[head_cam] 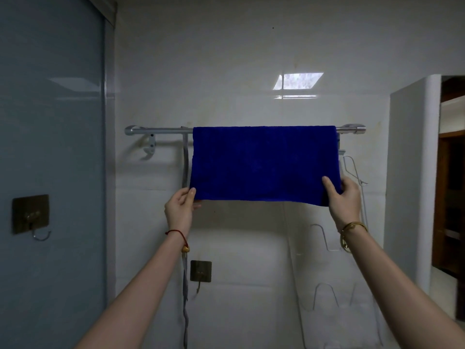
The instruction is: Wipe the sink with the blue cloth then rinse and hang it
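The blue cloth hangs widthwise over the towel rail — left hand and right hand pinch its lower corners, set apart.

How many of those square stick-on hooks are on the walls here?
2. One stick-on hook is on the blue-grey panel at the left. The other stick-on hook is on the white tiled wall, below the blue cloth and between the arms. More may lie outside the view.

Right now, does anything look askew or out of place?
Nothing stands out. The blue cloth hangs flat over the rail, left hand and right hand pinching its lower corners.
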{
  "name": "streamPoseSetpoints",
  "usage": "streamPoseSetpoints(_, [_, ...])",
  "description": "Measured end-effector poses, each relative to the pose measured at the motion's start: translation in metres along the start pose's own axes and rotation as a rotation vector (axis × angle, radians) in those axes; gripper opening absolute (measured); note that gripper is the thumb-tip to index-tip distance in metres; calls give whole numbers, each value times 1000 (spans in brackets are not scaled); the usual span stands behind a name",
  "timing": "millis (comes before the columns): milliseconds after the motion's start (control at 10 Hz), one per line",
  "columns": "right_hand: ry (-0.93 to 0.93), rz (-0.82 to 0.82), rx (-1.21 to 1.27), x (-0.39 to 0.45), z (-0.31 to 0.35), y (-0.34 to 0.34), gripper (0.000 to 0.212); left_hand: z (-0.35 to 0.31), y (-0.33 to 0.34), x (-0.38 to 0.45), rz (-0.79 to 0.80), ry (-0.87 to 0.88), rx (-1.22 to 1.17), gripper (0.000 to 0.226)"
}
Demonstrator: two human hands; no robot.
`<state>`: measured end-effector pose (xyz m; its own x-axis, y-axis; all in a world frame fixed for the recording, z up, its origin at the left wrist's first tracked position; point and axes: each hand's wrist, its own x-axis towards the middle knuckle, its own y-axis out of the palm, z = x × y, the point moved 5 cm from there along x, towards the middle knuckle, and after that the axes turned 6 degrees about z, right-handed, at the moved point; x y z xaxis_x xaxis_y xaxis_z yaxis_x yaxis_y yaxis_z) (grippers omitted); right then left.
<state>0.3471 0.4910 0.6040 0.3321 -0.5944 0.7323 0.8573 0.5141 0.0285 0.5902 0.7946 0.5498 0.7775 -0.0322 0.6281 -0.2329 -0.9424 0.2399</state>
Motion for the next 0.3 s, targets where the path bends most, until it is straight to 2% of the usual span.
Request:
streamPoseSetpoints(200, [17,52,-11,-13,2,-5,26,-13,-7,-10,-9,20,82,20])
streamPoseSetpoints(300, [59,61,-88,-30,-11,-9,25,-15,-15,-20,13,55,214,21])
